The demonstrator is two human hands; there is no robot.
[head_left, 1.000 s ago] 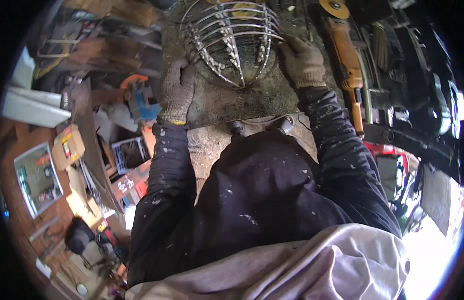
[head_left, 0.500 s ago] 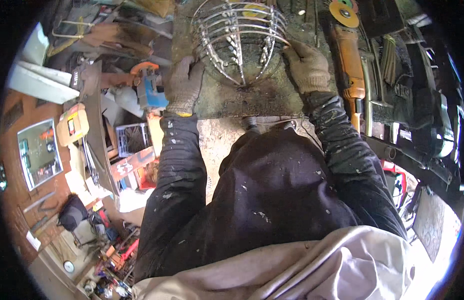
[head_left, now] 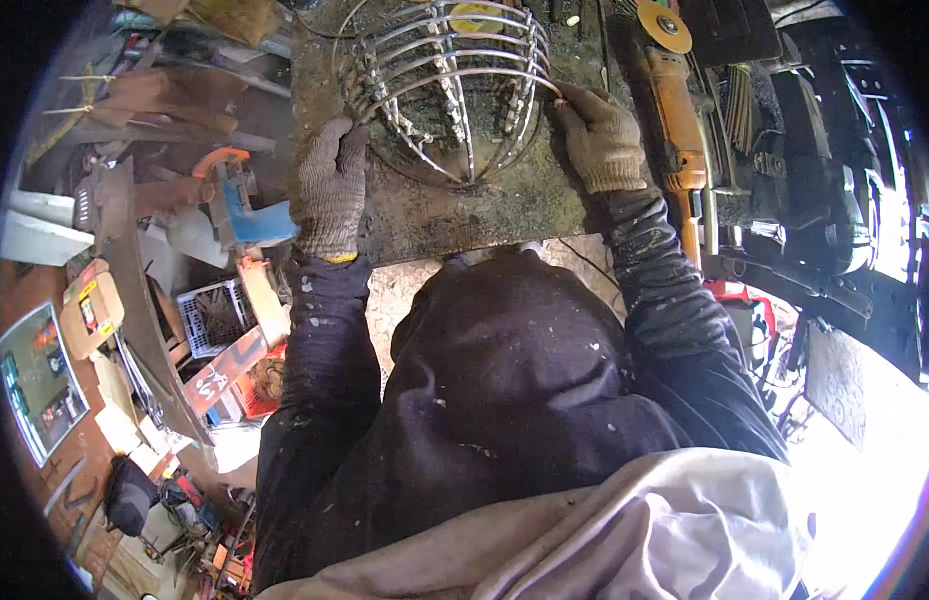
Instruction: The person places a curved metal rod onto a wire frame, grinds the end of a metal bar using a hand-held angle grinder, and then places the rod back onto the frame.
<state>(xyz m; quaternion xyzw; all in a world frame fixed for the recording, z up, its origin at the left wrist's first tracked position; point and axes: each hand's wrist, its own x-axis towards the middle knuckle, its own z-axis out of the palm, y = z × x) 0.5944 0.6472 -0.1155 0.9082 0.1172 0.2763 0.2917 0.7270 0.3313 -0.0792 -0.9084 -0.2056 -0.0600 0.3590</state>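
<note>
both hands (head_left: pixel 329 185) (head_left: pixel 596 135) slid lower; wire cage (head_left: pixel 449 85) top cut off.

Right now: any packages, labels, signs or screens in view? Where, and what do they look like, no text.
Cardboard box: far left on the floor clutter, tan, small yellow and red label.
Flat panel: left edge below the box, rectangular, grey-green with pale border; screen or poster, cannot tell.
Red board: beside the left sleeve, long, red with white marks.
</note>
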